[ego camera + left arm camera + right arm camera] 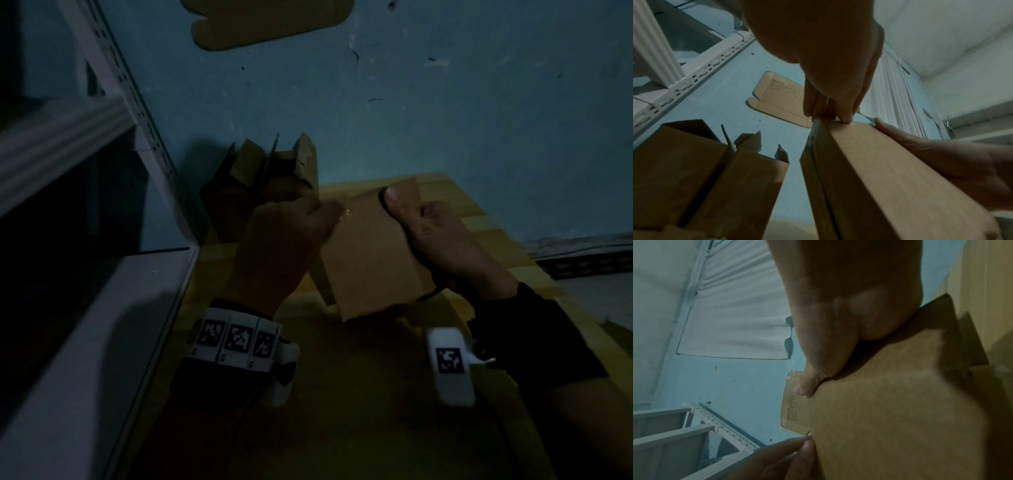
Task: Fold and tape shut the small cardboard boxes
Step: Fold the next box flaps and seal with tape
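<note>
Head view: plain brown box [371, 253] folded closed, both hands' fingers [394, 200] curled gripping it.

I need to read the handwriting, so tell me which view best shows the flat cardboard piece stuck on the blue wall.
The left wrist view: the flat cardboard piece is bright, with handwriting, though the left hand covers its right end. The right wrist view shows a strip beside the held box. The head view crops it at the top edge.
</note>
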`<state>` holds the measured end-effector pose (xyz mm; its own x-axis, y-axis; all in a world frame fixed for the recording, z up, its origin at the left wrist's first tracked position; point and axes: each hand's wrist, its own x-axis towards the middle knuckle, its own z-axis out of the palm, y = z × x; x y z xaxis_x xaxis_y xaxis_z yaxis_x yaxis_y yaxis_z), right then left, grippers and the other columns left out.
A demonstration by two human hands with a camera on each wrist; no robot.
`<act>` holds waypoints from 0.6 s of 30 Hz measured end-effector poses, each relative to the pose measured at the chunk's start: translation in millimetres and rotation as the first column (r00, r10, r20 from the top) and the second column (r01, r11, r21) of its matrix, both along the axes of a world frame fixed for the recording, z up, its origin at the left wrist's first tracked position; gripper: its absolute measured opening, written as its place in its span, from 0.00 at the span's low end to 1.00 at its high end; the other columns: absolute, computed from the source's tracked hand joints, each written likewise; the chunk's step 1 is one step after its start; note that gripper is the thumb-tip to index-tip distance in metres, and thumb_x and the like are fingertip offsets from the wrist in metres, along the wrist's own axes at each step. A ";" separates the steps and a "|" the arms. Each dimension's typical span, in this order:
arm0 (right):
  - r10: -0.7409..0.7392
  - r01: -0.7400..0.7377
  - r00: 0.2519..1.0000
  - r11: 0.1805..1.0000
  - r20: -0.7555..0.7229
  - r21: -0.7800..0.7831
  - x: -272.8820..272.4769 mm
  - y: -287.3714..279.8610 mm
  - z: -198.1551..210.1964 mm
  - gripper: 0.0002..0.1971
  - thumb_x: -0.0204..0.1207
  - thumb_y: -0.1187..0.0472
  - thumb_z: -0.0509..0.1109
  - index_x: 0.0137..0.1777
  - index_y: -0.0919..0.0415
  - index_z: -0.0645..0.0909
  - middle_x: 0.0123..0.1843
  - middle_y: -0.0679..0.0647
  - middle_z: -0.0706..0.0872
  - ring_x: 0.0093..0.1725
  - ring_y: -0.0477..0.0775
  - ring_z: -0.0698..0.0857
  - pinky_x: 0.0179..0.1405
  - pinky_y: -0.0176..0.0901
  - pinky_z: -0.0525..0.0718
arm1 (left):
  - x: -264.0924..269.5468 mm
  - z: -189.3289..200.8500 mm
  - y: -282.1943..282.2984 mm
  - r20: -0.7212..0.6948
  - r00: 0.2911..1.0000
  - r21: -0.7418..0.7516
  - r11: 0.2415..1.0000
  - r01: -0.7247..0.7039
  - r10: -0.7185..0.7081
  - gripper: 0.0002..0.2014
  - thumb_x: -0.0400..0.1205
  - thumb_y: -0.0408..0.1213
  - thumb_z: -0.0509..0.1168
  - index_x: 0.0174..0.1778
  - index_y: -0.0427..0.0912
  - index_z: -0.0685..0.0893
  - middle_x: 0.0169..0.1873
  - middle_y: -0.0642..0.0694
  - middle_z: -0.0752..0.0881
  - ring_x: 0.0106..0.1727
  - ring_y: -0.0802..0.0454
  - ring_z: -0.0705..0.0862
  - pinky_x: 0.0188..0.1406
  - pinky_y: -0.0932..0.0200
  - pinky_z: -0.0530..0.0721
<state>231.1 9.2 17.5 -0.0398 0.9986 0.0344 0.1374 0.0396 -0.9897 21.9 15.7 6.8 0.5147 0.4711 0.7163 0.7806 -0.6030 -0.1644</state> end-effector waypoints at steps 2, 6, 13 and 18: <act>0.009 -0.009 1.000 1.000 -0.024 -0.003 -1.2 0.4 -0.7 0.25 0.83 0.42 0.69 0.40 0.65 0.89 0.29 0.50 0.92 0.29 0.45 0.91 0.23 0.31 0.80 | -0.9 -2.6 -0.5 -0.054 0.997 0.048 0.997 -0.056 0.059 0.13 0.75 0.29 0.78 0.54 0.34 0.87 0.32 0.36 0.87 0.22 0.40 0.83 0.22 0.57 0.79; 0.018 -0.018 0.997 1.000 -0.071 -0.003 -2.8 1.3 -2.2 0.24 0.83 0.43 0.69 0.40 0.65 0.89 0.32 0.52 0.93 0.32 0.47 0.92 0.25 0.33 0.82 | 0.1 -10.1 0.6 -0.031 0.999 0.088 0.996 -0.035 0.038 0.13 0.73 0.25 0.79 0.52 0.29 0.88 0.32 0.34 0.87 0.22 0.42 0.83 0.21 0.56 0.81; 0.025 -0.026 0.994 1.000 -0.106 -0.007 -2.8 0.1 -2.9 0.23 0.83 0.44 0.68 0.43 0.65 0.89 0.34 0.51 0.93 0.34 0.46 0.93 0.26 0.33 0.83 | 7.4 -13.5 -0.4 0.000 0.994 0.079 0.991 -0.111 0.111 0.11 0.75 0.26 0.78 0.52 0.29 0.89 0.36 0.34 0.89 0.25 0.42 0.86 0.21 0.54 0.85; 0.039 -0.037 0.995 0.999 -0.094 0.015 -5.7 0.0 -3.1 0.22 0.84 0.45 0.69 0.44 0.65 0.90 0.35 0.51 0.94 0.35 0.46 0.93 0.28 0.33 0.84 | 6.0 -15.5 -0.7 0.041 0.988 0.066 0.986 -0.150 0.148 0.09 0.77 0.29 0.77 0.50 0.29 0.88 0.31 0.36 0.87 0.22 0.44 0.82 0.20 0.57 0.81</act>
